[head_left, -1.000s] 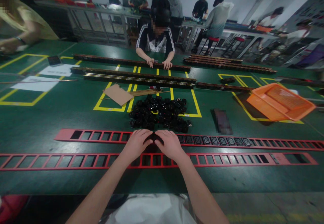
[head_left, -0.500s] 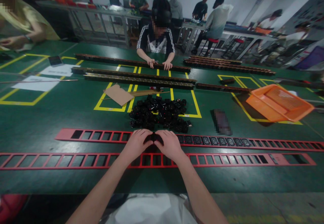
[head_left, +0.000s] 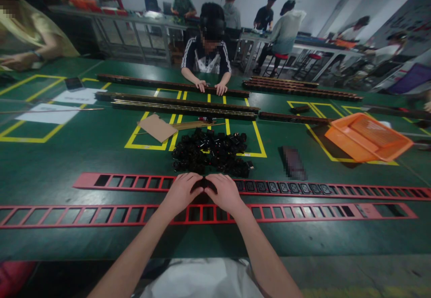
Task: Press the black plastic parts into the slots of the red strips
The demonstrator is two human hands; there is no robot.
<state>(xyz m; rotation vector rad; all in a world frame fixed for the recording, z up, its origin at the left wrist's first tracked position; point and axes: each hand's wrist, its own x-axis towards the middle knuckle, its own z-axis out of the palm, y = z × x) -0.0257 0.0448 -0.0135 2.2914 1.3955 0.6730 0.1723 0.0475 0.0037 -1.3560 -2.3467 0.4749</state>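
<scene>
1. Over the far red frame (head_left: 84,181), laid left to right across both forearms' reach.
2. Just short of the black heap (head_left: 218,147).
3. Nearer the right hand (head_left: 224,191): seated black sockets (head_left: 283,187).
4. Curled inward with the left hand (head_left: 182,192), close together; unclear whether pinching anything.

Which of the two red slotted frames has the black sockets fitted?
The farther frame, next to the black pile: black sockets sit in it right of the right hand. The nearer frame shows none.

Pile beyond the far rail

The pile of small black plastic parts (head_left: 212,150) lies between the long red slotted rail (head_left: 134,181) and the flat brown cardboard piece (head_left: 156,128).
</scene>
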